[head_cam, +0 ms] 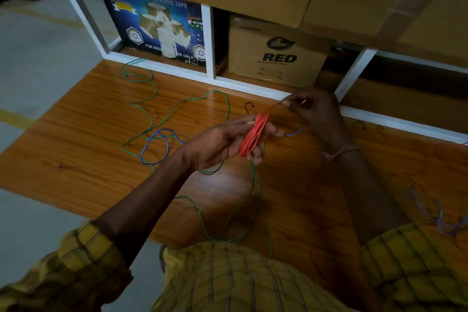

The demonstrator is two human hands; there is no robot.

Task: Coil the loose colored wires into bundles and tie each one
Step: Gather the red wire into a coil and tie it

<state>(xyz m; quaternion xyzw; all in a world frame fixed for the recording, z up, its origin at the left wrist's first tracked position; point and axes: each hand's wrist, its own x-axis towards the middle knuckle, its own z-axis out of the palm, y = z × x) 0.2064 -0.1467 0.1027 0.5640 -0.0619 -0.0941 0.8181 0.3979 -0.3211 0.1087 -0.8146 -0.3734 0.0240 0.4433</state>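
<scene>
Cardboard boxes (276, 53) fill the white shelf (210, 40); left hand (222, 142) grips the orange coil (253, 134), right hand (314, 111) pinches its end.

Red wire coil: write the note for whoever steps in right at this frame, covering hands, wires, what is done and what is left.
Left hand: holds the red wire coil, wound round its fingers above the wooden board.
Right hand: pinches the red wire's free end, drawn up from the top of the coil.
Green wire: loose, sprawled across the board towards the person's lap.
Blue wire: loose loop on the board, left of the hands.
Purple wire: loose at the right edge.
Done: red wire nearly all coiled.
Left: tie the red bundle, then coil and tie the green, blue and purple.
</scene>
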